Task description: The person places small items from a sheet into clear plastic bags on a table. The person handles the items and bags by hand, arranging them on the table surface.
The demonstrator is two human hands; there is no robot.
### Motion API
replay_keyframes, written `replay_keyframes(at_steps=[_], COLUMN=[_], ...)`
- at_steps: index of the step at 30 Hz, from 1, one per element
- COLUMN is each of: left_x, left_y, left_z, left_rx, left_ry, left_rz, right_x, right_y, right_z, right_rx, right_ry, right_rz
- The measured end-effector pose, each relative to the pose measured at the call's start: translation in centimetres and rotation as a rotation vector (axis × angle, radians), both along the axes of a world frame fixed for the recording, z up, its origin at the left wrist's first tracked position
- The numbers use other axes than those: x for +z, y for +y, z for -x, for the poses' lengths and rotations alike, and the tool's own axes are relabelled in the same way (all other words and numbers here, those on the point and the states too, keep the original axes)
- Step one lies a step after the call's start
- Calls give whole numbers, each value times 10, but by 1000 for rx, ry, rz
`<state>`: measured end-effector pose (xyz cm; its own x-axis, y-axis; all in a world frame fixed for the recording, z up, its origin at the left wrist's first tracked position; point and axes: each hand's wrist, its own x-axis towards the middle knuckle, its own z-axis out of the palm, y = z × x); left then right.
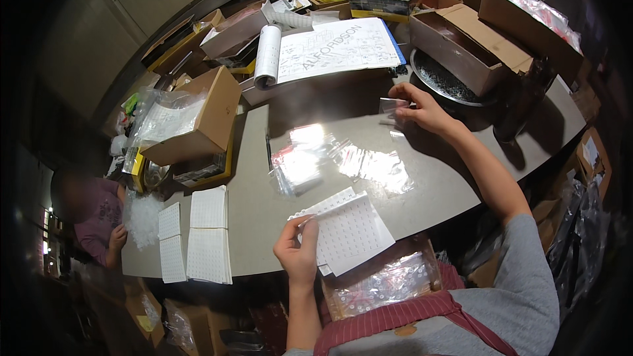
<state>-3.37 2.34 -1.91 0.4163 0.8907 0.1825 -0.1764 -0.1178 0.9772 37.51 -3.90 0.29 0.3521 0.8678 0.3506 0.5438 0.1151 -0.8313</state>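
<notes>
At the bottom center, the left hand (298,250) pinches a few white printed sheets (356,234) between thumb and curled fingers, over the table's near edge. Small clear bags (380,168) lie spread mid-frame; beyond, right of upper center, the right hand (423,111) holds a small clear packet (389,107) between narrowed fingertips, near a round metal bowl (432,90) of dark pieces.
</notes>
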Motion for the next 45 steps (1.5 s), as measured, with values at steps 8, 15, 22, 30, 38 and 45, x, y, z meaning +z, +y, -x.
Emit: replay_keyframes(at_steps=[8,15,22,30,38,45], left_x=[4,3,5,3,7,11], left_y=[-2,0,0,0,0,-2], left_z=[2,-2,-3,-2,-6,-2], left_rx=[1,-41,-5,-53,-50,-54], left_ry=[39,85,67,93,102,176], left_rz=[9,-31,-25,-19,-41,-61], right_x=[22,21,28,29,4,21], right_y=[-7,-17,-14,-11,16,47], right_z=[24,70,53,45,74,82], right_rx=[24,461,458,258,229,386], right_ry=[-590,-430,384,-56,-595,-528], right_rz=[-10,384,275,362,-43,396])
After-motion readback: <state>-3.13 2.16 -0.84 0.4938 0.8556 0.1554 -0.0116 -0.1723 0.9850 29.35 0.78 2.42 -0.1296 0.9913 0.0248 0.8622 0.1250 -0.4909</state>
